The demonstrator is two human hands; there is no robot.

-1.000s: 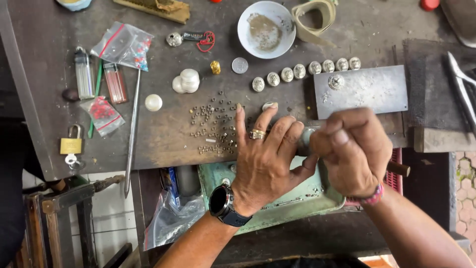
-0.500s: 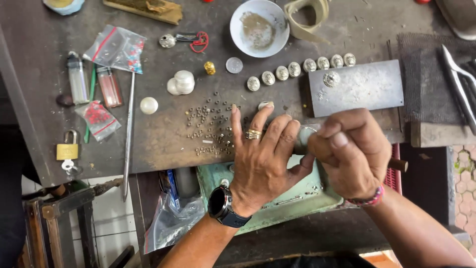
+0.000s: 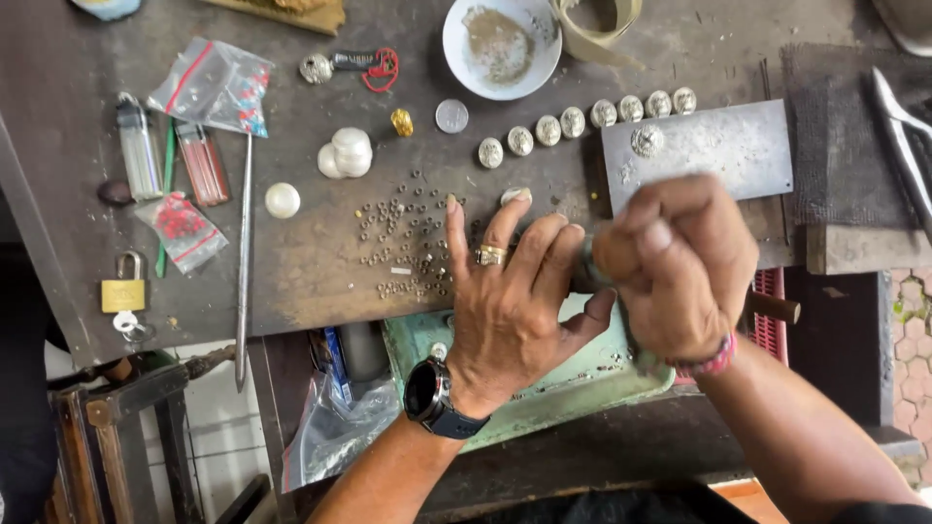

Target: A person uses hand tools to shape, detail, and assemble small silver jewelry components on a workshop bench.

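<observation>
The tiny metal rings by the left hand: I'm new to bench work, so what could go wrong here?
The left hand rests on the bench with its fingers beside the loose rings; a slide could scatter them. The right hand is clenched on a wooden-handled tool close to the left fingers; a slip might nick them.

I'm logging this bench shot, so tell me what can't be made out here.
Head view:
- What the right hand grips: its fist hides all but a wooden handle end.
- The piece under the left hand: covered by the fingers.
- Pliers: cut off by the right edge.
- Small metal beads: too tiny to show detail.
- White bowl: top cropped.
</observation>
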